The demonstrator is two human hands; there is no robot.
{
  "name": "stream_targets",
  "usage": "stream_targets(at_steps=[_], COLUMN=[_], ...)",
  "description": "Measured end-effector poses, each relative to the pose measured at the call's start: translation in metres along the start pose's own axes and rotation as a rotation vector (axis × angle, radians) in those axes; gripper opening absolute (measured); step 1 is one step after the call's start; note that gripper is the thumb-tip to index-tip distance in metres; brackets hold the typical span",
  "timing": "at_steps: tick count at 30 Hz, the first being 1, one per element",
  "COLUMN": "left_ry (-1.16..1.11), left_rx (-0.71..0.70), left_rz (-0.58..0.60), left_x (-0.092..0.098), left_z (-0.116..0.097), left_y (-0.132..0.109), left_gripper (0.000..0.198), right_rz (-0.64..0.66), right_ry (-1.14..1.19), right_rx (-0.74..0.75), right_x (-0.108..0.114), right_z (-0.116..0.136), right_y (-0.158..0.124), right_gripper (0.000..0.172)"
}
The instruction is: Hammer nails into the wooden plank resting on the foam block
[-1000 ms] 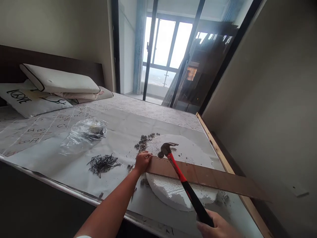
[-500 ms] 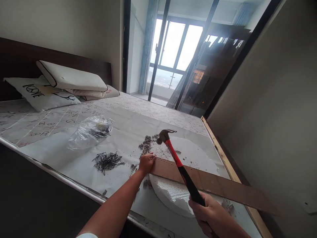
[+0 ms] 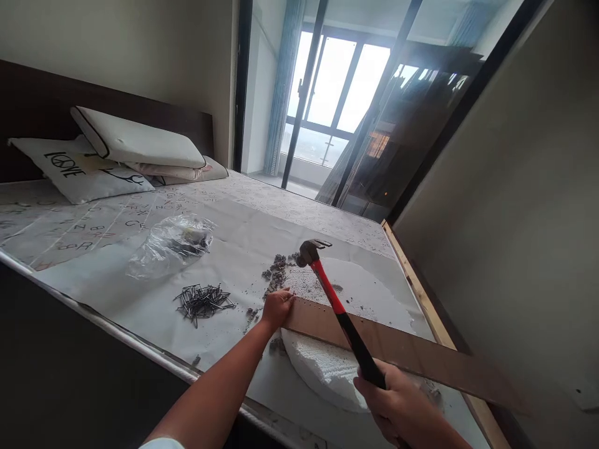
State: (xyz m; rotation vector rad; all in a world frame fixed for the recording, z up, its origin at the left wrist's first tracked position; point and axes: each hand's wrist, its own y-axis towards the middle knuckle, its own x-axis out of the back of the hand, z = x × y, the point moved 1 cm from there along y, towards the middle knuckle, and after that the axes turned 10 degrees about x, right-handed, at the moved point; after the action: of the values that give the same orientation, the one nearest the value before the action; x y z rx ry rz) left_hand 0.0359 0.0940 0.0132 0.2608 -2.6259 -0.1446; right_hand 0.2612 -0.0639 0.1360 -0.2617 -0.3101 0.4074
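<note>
Since a second ago claw hammer (image 3: 312, 251) has risen clear of wooden plank (image 3: 393, 347) — right hand (image 3: 397, 408) wrapped tight round its black grip. Left hand (image 3: 277, 308) pinches a nail at plank's left end, steadying it. Plank spans foam disc (image 3: 327, 368), cushioning blows; loose nails (image 3: 204, 301) within left reach.

Right hand (image 3: 407, 411) cut off by the bottom edge, plank's (image 3: 402, 352) far end running off right, nail under left fingers (image 3: 285, 299) too small to tell.
</note>
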Motion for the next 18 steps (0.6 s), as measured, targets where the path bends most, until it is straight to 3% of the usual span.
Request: stream_targets(at_steps=[5, 11, 16, 18], left_ry=[0.006, -0.003, 0.018, 0.014], left_rx=[-0.002, 0.027, 0.008, 0.000], left_rz=[0.019, 0.010, 0.001, 0.010], left_x=[0.001, 0.000, 0.000, 0.000], left_z=[0.002, 0.003, 0.003, 0.002], left_y=[-0.002, -0.001, -0.001, -0.002], left_gripper=[0.021, 0.020, 0.021, 0.021], right_rz=[0.038, -0.015, 0.047, 0.031], right_ry=[-0.007, -0.007, -0.045, -0.051], right_rx=[-0.103, 0.027, -0.140, -0.098], right_x=[-0.008, 0.002, -0.006, -0.004], right_z=[-0.012, -0.003, -0.007, -0.005], right_y=[0.004, 0.003, 0.005, 0.003], right_gripper=[0.024, 0.029, 0.020, 0.019])
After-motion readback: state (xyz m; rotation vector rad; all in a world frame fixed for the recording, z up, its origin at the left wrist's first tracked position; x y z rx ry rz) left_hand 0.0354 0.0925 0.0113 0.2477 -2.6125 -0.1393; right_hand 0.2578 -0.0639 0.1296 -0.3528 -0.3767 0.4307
